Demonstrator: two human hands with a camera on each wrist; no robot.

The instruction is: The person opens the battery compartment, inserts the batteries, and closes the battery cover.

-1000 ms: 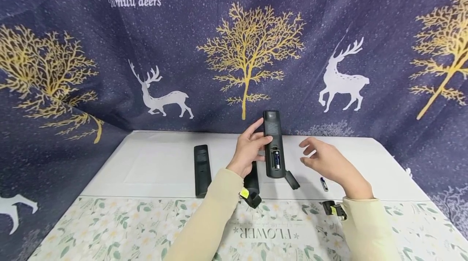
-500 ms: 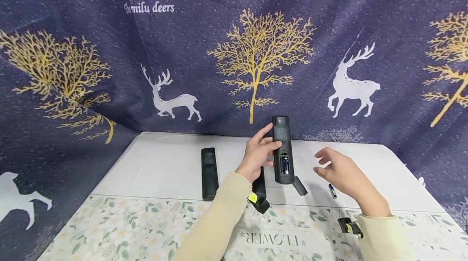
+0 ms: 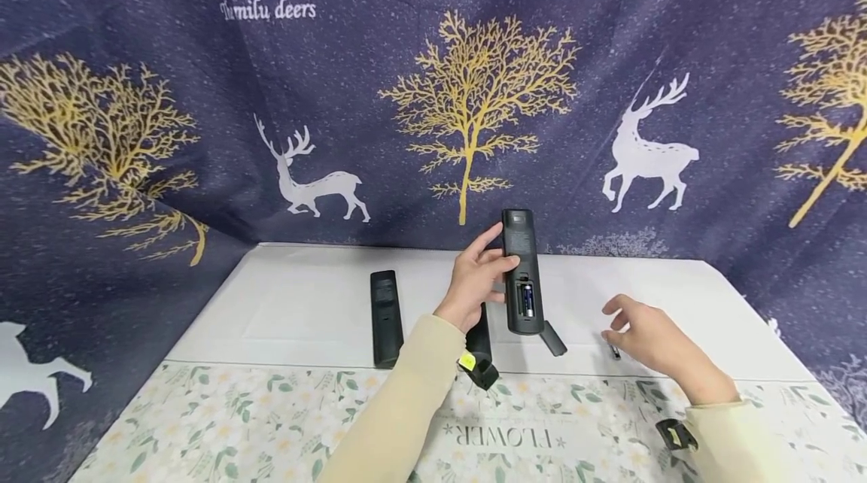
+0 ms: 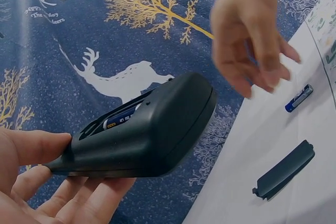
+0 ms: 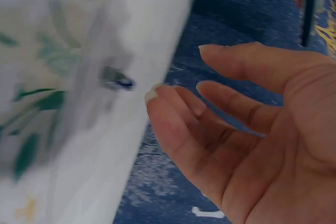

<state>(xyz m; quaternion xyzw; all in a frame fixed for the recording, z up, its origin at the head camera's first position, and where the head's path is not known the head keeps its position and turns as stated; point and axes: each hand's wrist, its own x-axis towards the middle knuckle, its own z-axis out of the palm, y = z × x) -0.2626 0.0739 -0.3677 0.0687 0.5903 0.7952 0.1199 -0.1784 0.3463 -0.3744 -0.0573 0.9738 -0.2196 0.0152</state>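
My left hand (image 3: 472, 284) grips a black remote control (image 3: 520, 246) by its side, back facing me and battery compartment uncovered. One blue battery (image 4: 123, 117) lies in that compartment; the slot beside it looks vacant. Over the table at the right, my right hand (image 3: 646, 336) hovers with loosely bent fingers and holds nothing. Just below its fingertips a loose battery (image 4: 299, 98) lies on the white surface, partly hidden by the hand in the head view. The black battery cover (image 3: 553, 338) rests on the table below the remote's lower end.
Another black remote (image 3: 386, 317) lies on the table to the left. A further black remote (image 3: 479, 336) is partly hidden behind my left wrist. A floral mat (image 3: 271, 423) covers the table's near part. Behind stands a dark blue cloth (image 3: 400, 167) with trees and deer.
My right hand has moved right and down, toward the loose battery. The left hand keeps its hold on the remote. The head view has shifted slightly.
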